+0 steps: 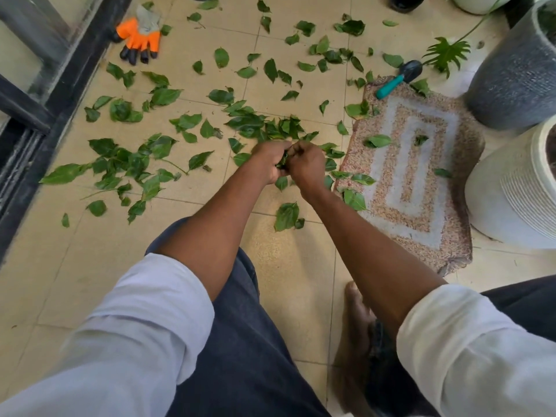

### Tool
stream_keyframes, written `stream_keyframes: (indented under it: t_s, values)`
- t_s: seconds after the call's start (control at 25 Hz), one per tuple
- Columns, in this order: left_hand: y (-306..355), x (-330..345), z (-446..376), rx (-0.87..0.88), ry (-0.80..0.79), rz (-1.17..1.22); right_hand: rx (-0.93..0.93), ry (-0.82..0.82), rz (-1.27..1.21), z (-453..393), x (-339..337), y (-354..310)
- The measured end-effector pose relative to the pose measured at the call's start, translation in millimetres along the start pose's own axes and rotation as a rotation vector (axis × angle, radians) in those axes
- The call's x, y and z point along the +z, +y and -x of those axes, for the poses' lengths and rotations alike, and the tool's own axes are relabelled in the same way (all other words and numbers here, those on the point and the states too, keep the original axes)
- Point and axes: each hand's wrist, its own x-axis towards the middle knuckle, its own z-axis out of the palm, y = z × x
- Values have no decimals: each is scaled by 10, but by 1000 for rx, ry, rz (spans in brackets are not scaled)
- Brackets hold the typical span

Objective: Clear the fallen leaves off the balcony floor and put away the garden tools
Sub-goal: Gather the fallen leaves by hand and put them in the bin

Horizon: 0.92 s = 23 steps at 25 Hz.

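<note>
Green fallen leaves [126,164] lie scattered over the beige tiled balcony floor [99,266], thickest in a heap [264,124] just beyond my hands. My left hand [267,164] and my right hand [307,165] meet at the middle of the floor, fingers curled around a small bunch of leaves [282,161] held between them. An orange garden glove [140,40] with black fingertips lies at the far left. A hand trowel [397,78] with a teal handle and dark blade rests at the mat's far corner.
A speckled doormat [421,212] with a few leaves lies to the right. A grey pot [517,76] and a white ribbed pot [511,200] stand at the right edge. A black door frame [45,115] runs along the left. My bare foot [355,320] rests near the mat.
</note>
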Motion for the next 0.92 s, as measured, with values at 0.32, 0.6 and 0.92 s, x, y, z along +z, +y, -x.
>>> stream_keyframes:
  t_s: [0.32,0.6,0.92]
  values:
    - [112,-216,-48,37,269,146,55,-281,348,242,-192,599]
    - [93,-183,23,14,117,58,-466,-341,762,548,-32,1085]
    - [101,46,22,13,58,21,7,-305,494,304,-382,739]
